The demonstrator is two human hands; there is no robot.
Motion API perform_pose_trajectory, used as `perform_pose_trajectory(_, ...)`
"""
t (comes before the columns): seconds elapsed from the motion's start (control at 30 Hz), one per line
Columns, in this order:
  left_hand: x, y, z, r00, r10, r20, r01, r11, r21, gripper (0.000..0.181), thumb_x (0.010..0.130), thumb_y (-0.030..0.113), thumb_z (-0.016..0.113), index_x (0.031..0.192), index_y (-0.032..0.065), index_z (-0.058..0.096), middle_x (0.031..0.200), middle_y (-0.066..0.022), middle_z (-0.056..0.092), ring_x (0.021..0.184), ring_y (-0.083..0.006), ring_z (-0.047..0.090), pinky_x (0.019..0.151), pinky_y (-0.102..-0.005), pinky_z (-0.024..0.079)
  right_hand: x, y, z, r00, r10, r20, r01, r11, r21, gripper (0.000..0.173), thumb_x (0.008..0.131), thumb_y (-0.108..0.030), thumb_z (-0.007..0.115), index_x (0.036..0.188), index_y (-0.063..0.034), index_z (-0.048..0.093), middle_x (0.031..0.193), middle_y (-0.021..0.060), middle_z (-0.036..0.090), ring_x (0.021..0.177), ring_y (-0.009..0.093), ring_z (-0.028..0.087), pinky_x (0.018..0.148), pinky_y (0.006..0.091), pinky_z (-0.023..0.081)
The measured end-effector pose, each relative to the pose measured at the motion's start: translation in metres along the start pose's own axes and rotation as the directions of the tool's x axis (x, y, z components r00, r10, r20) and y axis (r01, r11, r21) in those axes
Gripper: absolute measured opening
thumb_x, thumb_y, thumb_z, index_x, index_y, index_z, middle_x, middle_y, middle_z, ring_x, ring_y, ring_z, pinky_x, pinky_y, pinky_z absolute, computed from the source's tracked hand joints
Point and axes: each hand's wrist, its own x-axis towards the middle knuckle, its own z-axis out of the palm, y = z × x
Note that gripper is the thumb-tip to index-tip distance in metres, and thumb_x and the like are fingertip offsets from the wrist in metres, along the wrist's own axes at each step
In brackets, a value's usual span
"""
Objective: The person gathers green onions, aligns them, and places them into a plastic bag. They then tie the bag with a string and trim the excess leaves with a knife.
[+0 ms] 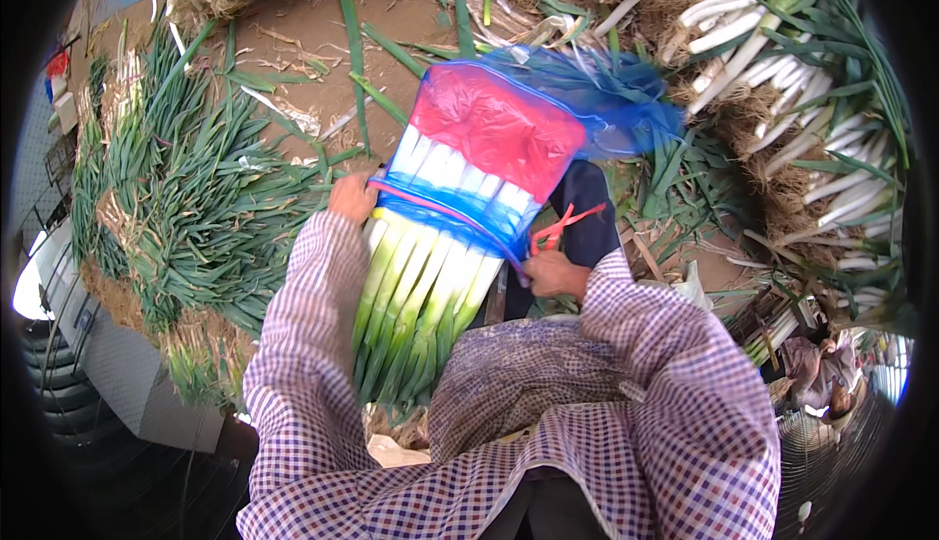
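Note:
A bundle of large green onions lies before me, white stalk ends up and green leaves towards my body. Over its white ends sits a blue plastic bag, with red film across its top part. A pinkish-purple band or gathered bag edge crosses the bundle. My left hand grips the bag's edge at the left side. My right hand is closed on the band's right end, with red plastic strips sticking up beside the fingers. The fingertips of both hands are partly hidden.
Loose green onions cover the ground at left. Cleaned onions with roots are heaped along the right. A loose blue plastic sheet extends beyond the bundle. Scattered leaves and husks litter the bare soil. Another person is at far right.

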Motion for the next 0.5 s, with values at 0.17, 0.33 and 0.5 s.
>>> perform_pose_trajectory(0.17, -0.013, -0.001, 0.018, 0.965, 0.063, -0.253, -0.086, 0.993, -0.081, 0.029, 0.085, 0.029, 0.055, 0.088, 0.0017, 0.063, 0.089, -0.0252, 0.062, 0.087, -0.0439, 0.058, 0.075, -0.0504, 0.044, 0.005, 0.012, 0.025, 0.933, 0.248, -0.260, -0.226, 0.968, 0.113, 0.027, 0.067, -0.024, 0.063, 0.092, -0.0124, 0.062, 0.082, 0.0152, 0.066, 0.081, 0.033, 0.065, 0.070, 0.0428, 0.051)
perform_pose_trajectory(0.33, -0.087, 0.006, -0.013, 0.922, 0.260, -0.288, -0.271, 0.963, 0.002, 0.022, 0.084, 0.024, 0.060, 0.085, 0.0017, 0.063, 0.086, -0.0170, 0.061, 0.083, -0.0367, 0.059, 0.072, -0.0450, 0.046, 0.020, 0.044, 0.014, 0.554, 0.397, -0.732, 0.115, 0.834, 0.540, 0.038, 0.074, -0.009, 0.065, 0.111, -0.0074, 0.057, 0.084, 0.0104, 0.064, 0.077, 0.024, 0.064, 0.069, 0.0335, 0.050)
perform_pose_trajectory(0.5, -0.049, 0.067, -0.037, 0.775, 0.542, -0.326, -0.475, 0.839, 0.265, 0.032, 0.073, 0.015, 0.070, 0.102, 0.0066, 0.062, 0.102, -0.0125, 0.059, 0.097, -0.0309, 0.057, 0.080, -0.0405, 0.047, 0.042, 0.036, -0.021, 0.387, 0.703, -0.597, 0.641, 0.260, 0.722, 0.045, 0.074, -0.001, 0.058, 0.118, 0.0084, 0.051, 0.103, 0.0136, 0.062, 0.092, 0.018, 0.060, 0.079, 0.0265, 0.047)
